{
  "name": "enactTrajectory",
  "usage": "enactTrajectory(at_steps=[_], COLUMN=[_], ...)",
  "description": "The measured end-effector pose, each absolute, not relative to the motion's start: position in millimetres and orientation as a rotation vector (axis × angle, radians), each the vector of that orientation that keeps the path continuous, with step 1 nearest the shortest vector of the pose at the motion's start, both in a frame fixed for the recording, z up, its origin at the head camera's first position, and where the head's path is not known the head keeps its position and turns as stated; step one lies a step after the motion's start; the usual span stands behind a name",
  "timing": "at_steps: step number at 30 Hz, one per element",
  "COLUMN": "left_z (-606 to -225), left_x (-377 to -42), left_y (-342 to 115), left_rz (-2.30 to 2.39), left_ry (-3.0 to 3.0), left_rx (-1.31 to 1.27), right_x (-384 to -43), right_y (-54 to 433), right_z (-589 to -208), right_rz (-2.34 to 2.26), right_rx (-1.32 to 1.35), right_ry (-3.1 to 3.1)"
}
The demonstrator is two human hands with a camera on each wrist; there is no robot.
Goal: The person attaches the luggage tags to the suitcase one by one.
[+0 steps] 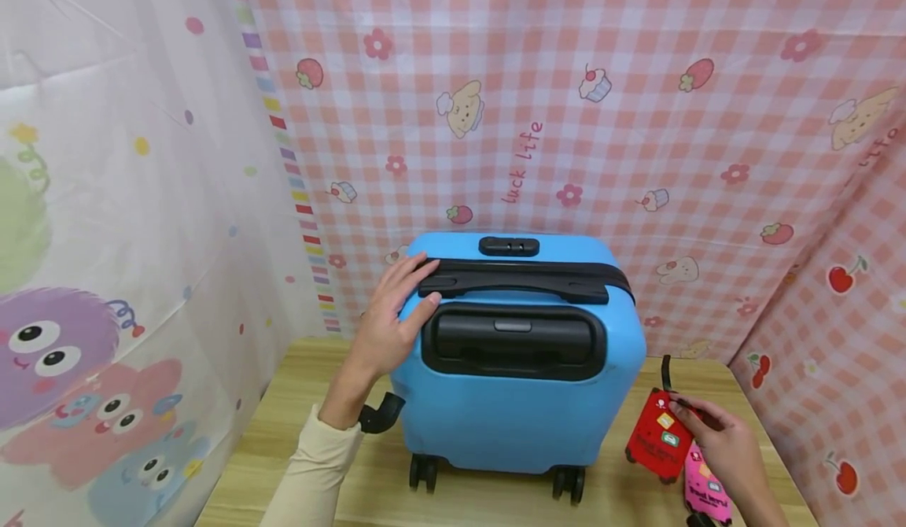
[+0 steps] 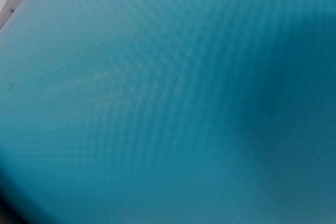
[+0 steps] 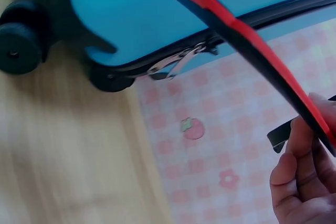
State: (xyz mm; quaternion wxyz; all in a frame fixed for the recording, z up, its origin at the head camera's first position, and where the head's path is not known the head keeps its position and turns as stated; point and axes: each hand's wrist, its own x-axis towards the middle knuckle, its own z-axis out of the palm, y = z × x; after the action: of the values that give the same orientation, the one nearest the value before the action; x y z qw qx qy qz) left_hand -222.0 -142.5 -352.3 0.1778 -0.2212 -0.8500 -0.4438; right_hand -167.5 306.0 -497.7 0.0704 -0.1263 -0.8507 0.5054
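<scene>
A blue hard-shell suitcase stands upright on its wheels, its black top handle folded down. My left hand rests on its upper left corner, fingertips at the left end of the handle. In the left wrist view the blue shell fills nearly everything. Right of the suitcase, my right hand pinches a red luggage tag by its top end, with a black strap sticking up. The right wrist view shows the tag edge-on between thumb and fingers. A pink luggage tag lies below that hand, partly covered by it.
The suitcase stands on a wood-grain table. A pink checked cloth hangs close behind, with another along the right side. A white cartoon-print cloth hangs at left. Black wheels show under the suitcase.
</scene>
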Motion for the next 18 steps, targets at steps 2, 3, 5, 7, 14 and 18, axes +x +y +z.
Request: enactTrajectory(at_steps=[2, 3, 5, 7, 14, 18], left_z=[-352, -352, -352, -352, -352, -352], left_x=[-222, -222, -222, -222, -223, -222], left_y=[-143, -142, -142, -142, -142, -142], left_rz=[-1.258, -1.259, -1.262, -1.262, -1.274, -1.278], left_ry=[-2.406, -2.406, -2.406, -2.404, -2.400, -2.399], left_rx=[-0.628, -0.628, -0.628, -0.629, -0.629, -0.624], right_x=[-168, -168, -168, -168, -170, -171], right_y=[305, 305, 306, 306, 304, 301], right_z=[-493, -491, -488, -484, -473, -464], right_rz=[1.551, 1.552, 1.536, 1.518, 1.528, 1.547], right_rx=[-0.354, -0.335, -0.303, -0.269, -0.206, -0.197], right_ry=[-2.510, -2.489, -2.464, -2.442, -2.373, -2.343])
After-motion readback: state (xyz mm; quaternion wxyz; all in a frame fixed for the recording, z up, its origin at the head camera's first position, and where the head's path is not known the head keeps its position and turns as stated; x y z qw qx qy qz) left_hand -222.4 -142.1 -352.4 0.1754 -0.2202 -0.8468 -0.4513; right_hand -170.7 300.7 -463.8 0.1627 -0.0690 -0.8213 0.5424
